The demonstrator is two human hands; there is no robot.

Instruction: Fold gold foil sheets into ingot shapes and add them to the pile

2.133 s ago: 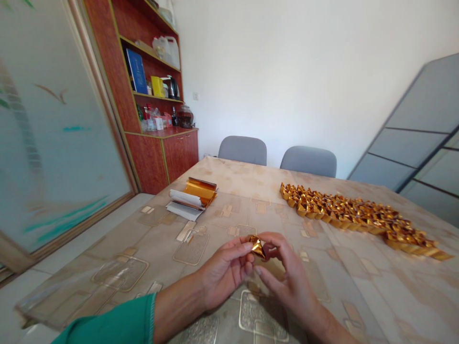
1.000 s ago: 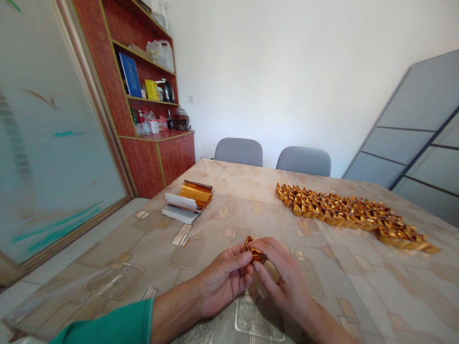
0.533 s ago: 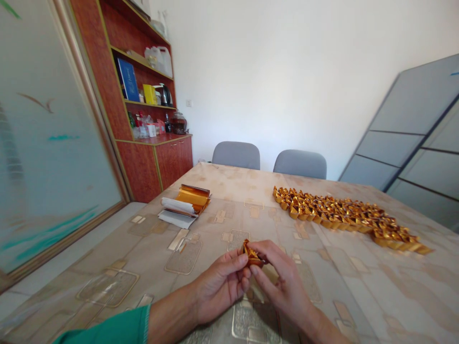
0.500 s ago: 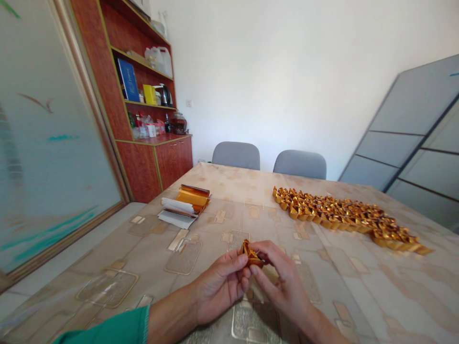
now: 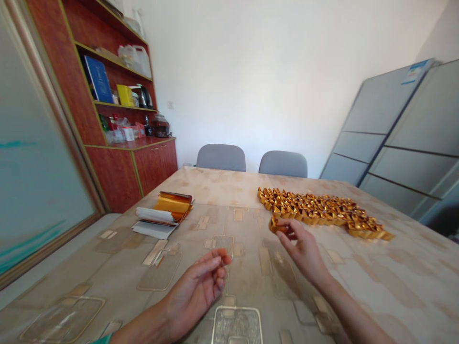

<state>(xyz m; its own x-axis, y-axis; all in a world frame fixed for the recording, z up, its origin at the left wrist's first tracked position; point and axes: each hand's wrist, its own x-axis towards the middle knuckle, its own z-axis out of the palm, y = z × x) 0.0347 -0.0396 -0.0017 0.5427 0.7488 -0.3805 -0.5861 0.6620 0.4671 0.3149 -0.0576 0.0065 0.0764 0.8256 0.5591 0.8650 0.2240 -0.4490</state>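
Hands apart: right hand (image 5: 304, 255) pinching small folded gold-foil ingot (image 5: 278, 225) between thumb and fingertips, just below near edge of foil-ingot rows (image 5: 322, 210), long axis roughly sideways, right hand much nearer, wrist angled up. Left hand (image 5: 197, 298) well left of rows, empty, fingers loosely curled, palm up.

Catalogue entry: two human arms, each ending in a bare five-fingered hand, the left hand (image 5: 196, 297) and the right hand (image 5: 304, 255), both slim through the fingers, with the forearms entering from the lower edge of the view. Single garment item: a green sleeve (image 5: 104, 341), only a sliver at the bottom edge, on the left forearm (image 5: 143, 330), its cuff cut off by the frame. The right forearm (image 5: 353, 310) is bare as far as it shows, and fingernail detail is too small to tell.
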